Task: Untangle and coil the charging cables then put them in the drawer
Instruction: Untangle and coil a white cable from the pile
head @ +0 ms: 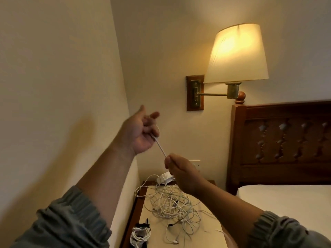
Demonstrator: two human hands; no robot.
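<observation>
A short stretch of white cable [160, 149] was held taut between the left hand [141, 132] at ten o'clock and the right hand [180, 170]. A tangled pile of cables [172, 203] was seen on the nightstand [148, 235] at six o'clock.

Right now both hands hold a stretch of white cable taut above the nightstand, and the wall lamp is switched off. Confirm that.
Not quite: the wall lamp is switched on; its shade glows in the head view. The rest holds: the left hand and the right hand hold a stretch of white cable taut above the nightstand.
</observation>
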